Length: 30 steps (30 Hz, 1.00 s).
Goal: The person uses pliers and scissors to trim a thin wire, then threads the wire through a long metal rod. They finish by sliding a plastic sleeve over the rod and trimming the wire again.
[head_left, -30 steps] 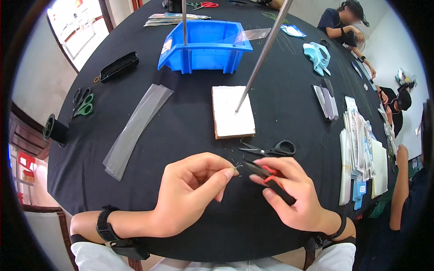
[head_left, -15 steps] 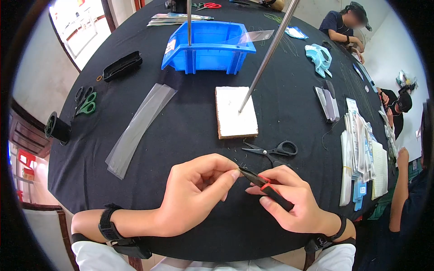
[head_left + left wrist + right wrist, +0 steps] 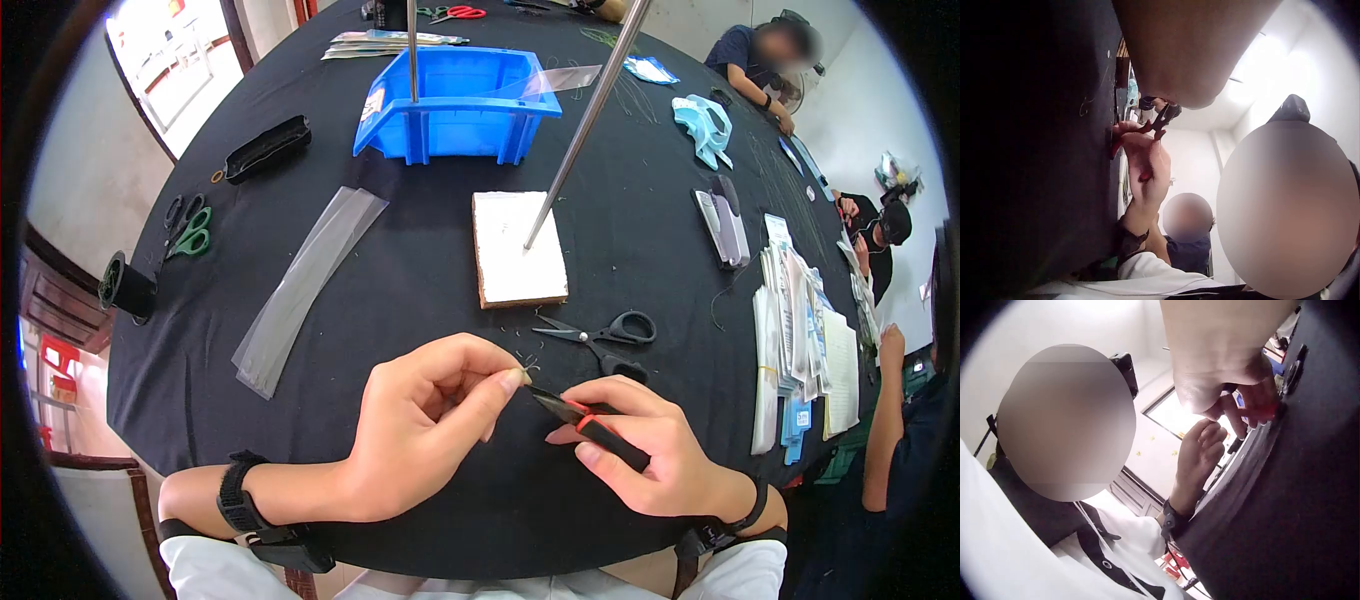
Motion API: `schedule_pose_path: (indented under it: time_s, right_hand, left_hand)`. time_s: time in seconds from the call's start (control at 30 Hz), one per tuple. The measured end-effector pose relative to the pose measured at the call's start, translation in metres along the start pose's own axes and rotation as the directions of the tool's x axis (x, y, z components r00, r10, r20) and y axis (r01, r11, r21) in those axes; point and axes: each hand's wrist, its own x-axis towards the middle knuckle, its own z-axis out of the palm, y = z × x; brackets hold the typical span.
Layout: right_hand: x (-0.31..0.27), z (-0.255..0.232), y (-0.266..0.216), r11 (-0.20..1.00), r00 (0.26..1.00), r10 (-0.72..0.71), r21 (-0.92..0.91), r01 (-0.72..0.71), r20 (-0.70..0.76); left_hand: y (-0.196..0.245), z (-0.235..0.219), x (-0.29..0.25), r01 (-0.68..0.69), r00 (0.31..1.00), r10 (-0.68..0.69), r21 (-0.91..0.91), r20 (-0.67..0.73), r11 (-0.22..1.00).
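Between thumb and forefinger, my left hand (image 3: pixel 425 430) pinches a tiny piece with thin, wire-like ends (image 3: pixel 532 366) that stick out past the fingertips; the rest of it is hidden. My right hand (image 3: pixel 655 440) grips pliers (image 3: pixel 615 443) with black and red handles, their dark nose pointing at the left fingertips, close beside the piece. In the left wrist view the pliers (image 3: pixel 1163 119) also show beyond the left forearm. Black scissors (image 3: pixel 605 335) lie partly spread just past the right hand. Short clippings (image 3: pixel 515 330) are scattered on the black cloth near them.
A white-topped block (image 3: pixel 510 270) with an upright metal rod (image 3: pixel 585 130) stands ahead. Behind it is a blue bin (image 3: pixel 470 130). Clear plastic strips (image 3: pixel 305 290) lie left, a stapler (image 3: pixel 722 225) and bundled packets (image 3: pixel 790 340) right. Other people sit along the table's right.
The pliers came leftward to the left fingertips, then drew back slightly, so the wire-like ends show again. The left hand keeps its pinch.
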Motion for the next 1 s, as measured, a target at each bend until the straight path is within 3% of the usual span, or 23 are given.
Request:
schedule_pose_path:
  time_s: [0.17, 0.73, 0.83, 1.0]
  right_hand:
    - [-0.003, 0.002, -0.001, 0.995, 0.996, 0.085, 0.055, -0.084, -0.016]
    - [0.0, 0.004, -0.005, 1.0, 0.998, 0.02, -0.006, -0.02, -0.054]
    - [-0.001, 0.005, -0.004, 1.0, 0.998, 0.01, 0.008, -0.01, -0.062]
    - [-0.001, 0.001, -0.003, 0.997, 0.998, 0.046, 0.06, -0.044, -0.031]
  left_hand:
    - [-0.001, 0.001, -0.001, -0.028, 1.0, 0.028, 0.029, -0.014, 0.999]
    - [-0.011, 0.001, 0.0, -0.062, 0.998, 0.059, 0.149, 0.026, 0.987]
    - [-0.008, 0.0, -0.001, -0.112, 0.993, 0.099, 0.243, 0.065, 0.964]
    - [-0.002, -0.001, 0.003, -0.043, 0.995, 0.023, 0.209, 0.093, 0.977]
